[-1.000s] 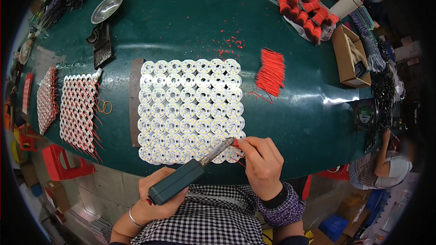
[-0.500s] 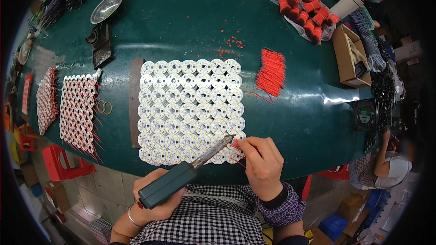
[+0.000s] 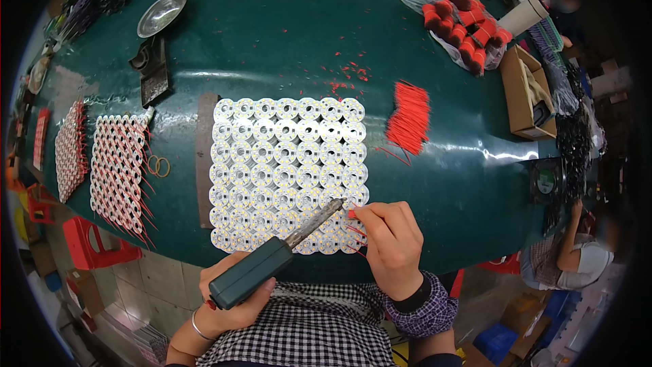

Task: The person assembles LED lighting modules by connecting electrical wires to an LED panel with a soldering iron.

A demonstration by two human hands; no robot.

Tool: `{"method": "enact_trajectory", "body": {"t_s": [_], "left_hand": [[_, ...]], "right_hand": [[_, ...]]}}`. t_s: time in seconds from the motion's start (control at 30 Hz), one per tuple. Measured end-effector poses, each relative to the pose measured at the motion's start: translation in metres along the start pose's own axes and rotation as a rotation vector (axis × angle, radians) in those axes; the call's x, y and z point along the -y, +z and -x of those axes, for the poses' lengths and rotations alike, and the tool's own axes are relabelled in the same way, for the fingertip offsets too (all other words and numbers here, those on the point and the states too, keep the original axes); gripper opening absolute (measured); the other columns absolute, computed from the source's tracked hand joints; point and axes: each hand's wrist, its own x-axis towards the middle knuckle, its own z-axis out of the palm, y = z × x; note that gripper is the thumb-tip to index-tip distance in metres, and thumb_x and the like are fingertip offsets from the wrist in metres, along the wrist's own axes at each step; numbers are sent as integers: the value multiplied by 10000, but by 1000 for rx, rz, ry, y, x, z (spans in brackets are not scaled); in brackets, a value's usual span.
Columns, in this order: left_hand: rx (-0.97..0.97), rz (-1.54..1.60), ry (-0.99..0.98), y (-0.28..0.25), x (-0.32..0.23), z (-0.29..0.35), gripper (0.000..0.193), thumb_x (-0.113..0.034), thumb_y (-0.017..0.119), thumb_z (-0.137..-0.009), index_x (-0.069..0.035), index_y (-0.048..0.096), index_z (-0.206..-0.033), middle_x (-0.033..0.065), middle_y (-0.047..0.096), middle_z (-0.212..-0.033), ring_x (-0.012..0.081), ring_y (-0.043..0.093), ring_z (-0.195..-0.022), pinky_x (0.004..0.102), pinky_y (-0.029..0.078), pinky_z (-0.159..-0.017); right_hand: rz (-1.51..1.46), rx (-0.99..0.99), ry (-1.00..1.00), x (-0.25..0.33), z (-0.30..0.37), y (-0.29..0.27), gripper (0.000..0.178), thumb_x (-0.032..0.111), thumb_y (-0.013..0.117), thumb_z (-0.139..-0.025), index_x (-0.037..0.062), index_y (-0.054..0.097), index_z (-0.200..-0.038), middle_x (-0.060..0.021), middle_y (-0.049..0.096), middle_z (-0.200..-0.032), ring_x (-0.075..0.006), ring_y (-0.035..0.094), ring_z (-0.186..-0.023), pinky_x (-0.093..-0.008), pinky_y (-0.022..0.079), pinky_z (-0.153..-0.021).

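Observation:
My left hand (image 3: 250,309) is wrapped round the dark green handle of a soldering iron (image 3: 252,273). Its sooty metal tip points up and right, over the right-hand columns of a square panel of round white LED boards (image 3: 263,154). Beside that tip, my right hand (image 3: 395,250) is closed in a pinch on short red wires (image 3: 352,215) at the panel's right edge. A few red wires stick out from boards just below the pinch. Whether the tip touches a board cannot be made out. Further right lies a bundle of cut red wires (image 3: 409,119).
Two panels of wired boards (image 3: 117,173) lie left, near rubber bands (image 3: 158,166). Behind them are a black metal holder (image 3: 155,73) and a steel dish (image 3: 161,13). A bag of red wire bundles (image 3: 468,30) and a cardboard box (image 3: 523,105) occupy the far right. Another person (image 3: 577,258) sits at right.
The view has shifted slightly, so the table items appear lower. Against the panel, the iron's tip and my right hand have moved slightly away from me; both grips are unchanged.

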Motion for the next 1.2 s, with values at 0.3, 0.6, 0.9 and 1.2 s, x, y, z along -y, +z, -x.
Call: {"method": "enact_trajectory", "body": {"t_s": [0.3,0.6,0.9,1.2], "left_hand": [[11,-53,105,1,-7,-13,220,6,792,-739,55,720,-941,128,691,-853,193,679,-659,279,529,-584],[62,-63,76,-1,-14,-18,181,13,792,-741,42,716,-903,125,680,-852,221,691,-665,294,537,-587],[47,-128,115,-4,-6,-7,198,-30,799,-731,34,730,-905,122,671,-801,212,660,-630,303,519,-555],[11,-61,70,1,-3,-9,233,-27,797,-732,38,738,-948,144,698,-860,210,682,-660,290,534,-581]], "right_hand": [[-38,21,16,-4,-2,4,413,-120,676,-659,-14,679,-1058,-119,631,-956,-285,607,-819,-368,522,-651],[-33,27,21,-6,-1,5,418,-125,660,-652,-14,670,-1055,-119,623,-964,-288,604,-827,-371,525,-661],[-20,22,25,-5,-1,5,383,-103,682,-672,-11,682,-1044,-113,624,-955,-280,607,-824,-367,520,-665],[40,-49,20,-5,-8,-1,302,-78,718,-725,3,693,-1014,-99,652,-933,-270,615,-804,-367,490,-669]]}}
